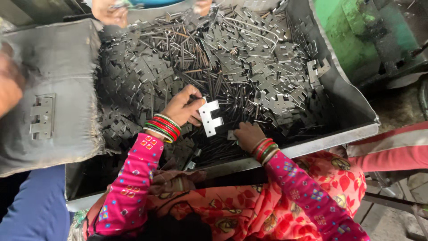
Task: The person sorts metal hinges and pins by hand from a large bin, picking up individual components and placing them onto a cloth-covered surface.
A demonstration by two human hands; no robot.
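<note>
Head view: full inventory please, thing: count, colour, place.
Metal tray: one, grey, fills the middle.
Flat notched plates: too many to count, dark grey, heaped in the tray.
Thin rods: many, dark with some rusty, mixed through the heap.
Side shelf: one, grey, left of the tray.
Joined plates: one, grey, lying on the shelf.
Green machine: one, top right.
Other people's hands: at the top edge and the left edge.
Bangles: red and green, both wrists.
Left hand: holds a bright plate over the heap.
Right hand: resting on the heap at the near edge.
</note>
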